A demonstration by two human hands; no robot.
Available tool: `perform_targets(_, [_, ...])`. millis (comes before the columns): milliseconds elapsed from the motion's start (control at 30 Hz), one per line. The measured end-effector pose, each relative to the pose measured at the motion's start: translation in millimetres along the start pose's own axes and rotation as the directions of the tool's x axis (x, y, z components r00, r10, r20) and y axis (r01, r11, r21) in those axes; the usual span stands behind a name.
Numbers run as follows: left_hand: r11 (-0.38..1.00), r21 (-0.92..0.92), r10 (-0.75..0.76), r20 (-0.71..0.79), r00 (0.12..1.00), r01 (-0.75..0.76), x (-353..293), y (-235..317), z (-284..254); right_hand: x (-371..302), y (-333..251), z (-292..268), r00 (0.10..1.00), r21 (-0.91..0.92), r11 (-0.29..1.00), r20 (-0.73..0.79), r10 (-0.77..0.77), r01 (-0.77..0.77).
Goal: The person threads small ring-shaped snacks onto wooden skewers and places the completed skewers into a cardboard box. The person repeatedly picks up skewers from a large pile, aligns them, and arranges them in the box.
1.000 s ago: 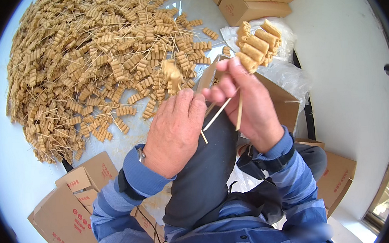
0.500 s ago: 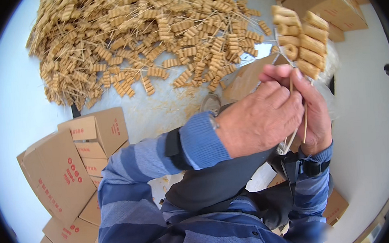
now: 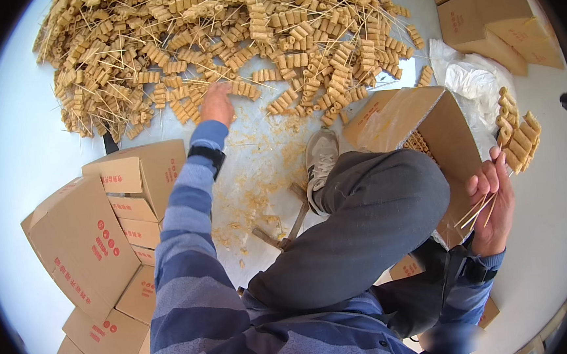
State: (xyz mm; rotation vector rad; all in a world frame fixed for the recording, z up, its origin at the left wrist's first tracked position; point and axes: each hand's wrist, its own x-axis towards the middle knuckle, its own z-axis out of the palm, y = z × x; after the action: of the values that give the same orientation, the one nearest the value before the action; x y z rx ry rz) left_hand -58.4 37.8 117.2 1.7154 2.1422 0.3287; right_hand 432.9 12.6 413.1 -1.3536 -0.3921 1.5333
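Far out in front, my left hand (image 3: 217, 104) reaches the near edge of a big heap of skewered, tan rolled snack pieces (image 3: 177, 66). Its fingertips are at the skewers there, and whether they grip one is hidden. On the right side, my right hand (image 3: 493, 195) is closed round the thin wooden sticks of several skewers of rolled snack (image 3: 523, 139). The rolls stick out above the fingers, and the bare stick ends fan out below toward my knee.
Beside my bent knee stands an open carton (image 3: 448, 132) with rolled snacks inside. Clear plastic bags (image 3: 464, 75) lie behind it. Closed cartons (image 3: 81, 250) are stacked at the left, more cartons (image 3: 482, 15) at the far right. Crumbs and a wooden piece (image 3: 293, 222) lie near my shoe (image 3: 322, 161).
My left hand has left the right hand and swung out left to the heap. The right hand has moved lower and to the right with its skewers. The open carton now shows.
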Motion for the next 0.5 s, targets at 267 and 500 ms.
perform_targets(267, [0.885, 0.455, 0.014, 0.184, 0.983, -0.098, 53, -55, 37, 3, 12, 14, 0.995, -0.128, 0.992, -0.1, 0.001, -0.014])
perform_targets(500, [0.861, 0.461, 0.104, 0.255, 0.961, -0.216, 60, -71, 44, -2, 12, 15, 0.993, -0.186, 0.982, -0.117, 0.014, -0.036])
